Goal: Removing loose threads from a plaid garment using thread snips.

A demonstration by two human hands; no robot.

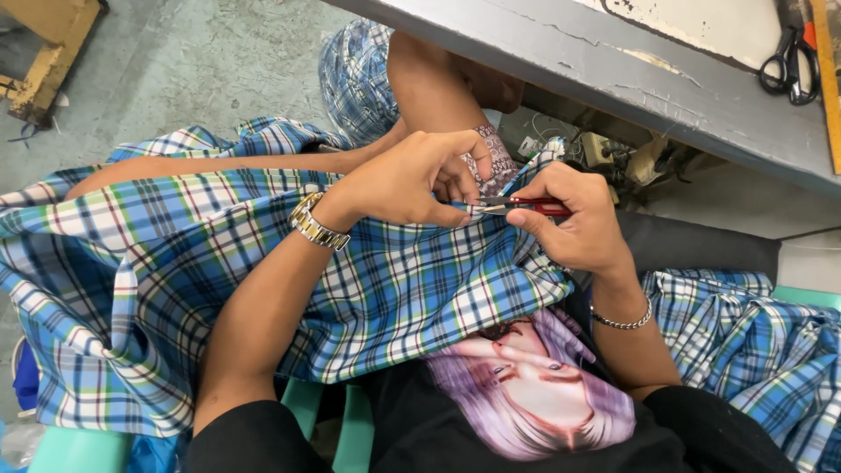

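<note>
1. Blue, white and green plaid cotton cloth [394, 289]: draped over our lap below the grey workbench edge [613, 88]; judged light, limp; hold by its edge.
2. Left hand [407, 180]: pinches the cloth fold.
3. Right hand [574, 219]: grips small red-handled thread snips [526, 207], tips at the fold.
</note>
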